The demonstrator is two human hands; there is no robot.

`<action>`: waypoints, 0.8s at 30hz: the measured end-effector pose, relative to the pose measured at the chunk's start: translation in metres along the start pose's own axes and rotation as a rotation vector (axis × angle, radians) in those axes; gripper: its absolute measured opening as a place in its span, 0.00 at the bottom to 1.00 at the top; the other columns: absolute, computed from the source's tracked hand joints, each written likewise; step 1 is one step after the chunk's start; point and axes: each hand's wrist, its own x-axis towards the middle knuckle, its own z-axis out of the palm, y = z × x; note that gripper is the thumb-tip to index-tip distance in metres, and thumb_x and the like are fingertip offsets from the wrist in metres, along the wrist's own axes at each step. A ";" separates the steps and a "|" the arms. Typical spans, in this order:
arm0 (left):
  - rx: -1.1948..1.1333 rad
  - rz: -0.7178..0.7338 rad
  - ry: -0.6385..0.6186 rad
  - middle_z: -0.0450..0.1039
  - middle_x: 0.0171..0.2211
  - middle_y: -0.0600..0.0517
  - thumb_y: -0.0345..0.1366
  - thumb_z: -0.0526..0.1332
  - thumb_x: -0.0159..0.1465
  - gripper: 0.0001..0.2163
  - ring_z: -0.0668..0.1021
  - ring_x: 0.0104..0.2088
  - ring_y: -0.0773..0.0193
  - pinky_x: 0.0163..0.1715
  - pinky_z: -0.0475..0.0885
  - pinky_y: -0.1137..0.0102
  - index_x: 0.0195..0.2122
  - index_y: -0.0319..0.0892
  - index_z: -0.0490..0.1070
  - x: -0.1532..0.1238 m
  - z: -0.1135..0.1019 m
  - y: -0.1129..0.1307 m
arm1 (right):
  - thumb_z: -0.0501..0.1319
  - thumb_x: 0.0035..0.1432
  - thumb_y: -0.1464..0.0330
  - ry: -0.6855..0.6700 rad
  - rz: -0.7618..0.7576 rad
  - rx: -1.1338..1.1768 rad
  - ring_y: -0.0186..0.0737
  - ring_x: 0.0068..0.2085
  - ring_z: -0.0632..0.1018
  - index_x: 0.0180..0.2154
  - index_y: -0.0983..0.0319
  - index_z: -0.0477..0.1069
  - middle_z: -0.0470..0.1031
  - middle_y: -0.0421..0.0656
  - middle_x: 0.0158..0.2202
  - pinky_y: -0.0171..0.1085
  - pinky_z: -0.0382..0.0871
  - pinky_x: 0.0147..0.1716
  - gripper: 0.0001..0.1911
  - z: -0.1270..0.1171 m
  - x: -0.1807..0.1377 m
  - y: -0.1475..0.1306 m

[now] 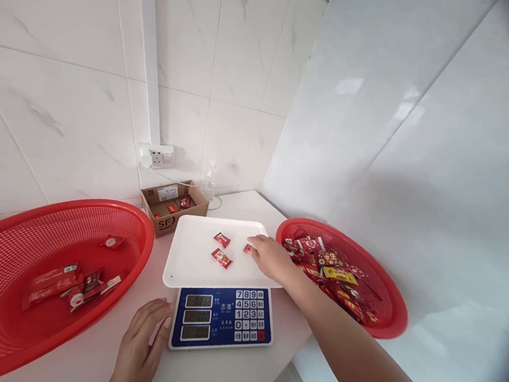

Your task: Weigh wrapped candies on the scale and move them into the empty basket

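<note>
My right hand (270, 259) reaches over the white weighing tray (190, 262), its fingers closed around a small red packet (248, 249) at the tray's right side. Two more red snack packets lie apart on the tray, an upper one (222, 239) and a lower one (222, 258). Below the tray is the scale's blue panel (223, 319), with three displays and a keypad. My left hand (143, 339) rests on the table by the panel's left edge, fingers loosely bent and apart, holding nothing.
A large red basket (139, 234) with a few packets stands at the left. Another red basket (393, 304), heaped with packets, sits at the right. Behind the scale are a cardboard box (166, 225) with packets, a clear bottle (209, 181) and a wall socket (162, 157) with a cable.
</note>
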 end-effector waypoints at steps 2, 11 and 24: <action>-0.006 -0.003 -0.017 0.77 0.35 0.49 0.34 0.53 0.64 0.08 0.78 0.39 0.59 0.38 0.75 0.67 0.41 0.45 0.69 -0.001 0.001 -0.001 | 0.52 0.58 0.72 -0.054 0.031 -0.028 0.45 0.44 0.73 0.47 0.59 0.71 0.73 0.48 0.45 0.38 0.62 0.40 0.16 -0.001 -0.001 0.002; -0.004 0.000 -0.008 0.77 0.34 0.49 0.34 0.54 0.64 0.08 0.78 0.38 0.60 0.38 0.75 0.67 0.41 0.44 0.70 0.000 0.001 0.000 | 0.53 0.59 0.69 -0.038 -0.097 0.218 0.41 0.44 0.73 0.43 0.59 0.72 0.73 0.46 0.44 0.36 0.62 0.42 0.12 0.016 0.007 -0.027; -0.015 -0.025 -0.057 0.76 0.36 0.48 0.33 0.53 0.64 0.09 0.76 0.41 0.59 0.40 0.74 0.67 0.43 0.44 0.68 -0.003 0.001 -0.002 | 0.54 0.59 0.64 -0.009 -0.154 0.211 0.48 0.56 0.65 0.53 0.60 0.67 0.66 0.49 0.55 0.44 0.58 0.53 0.20 0.015 0.016 -0.037</action>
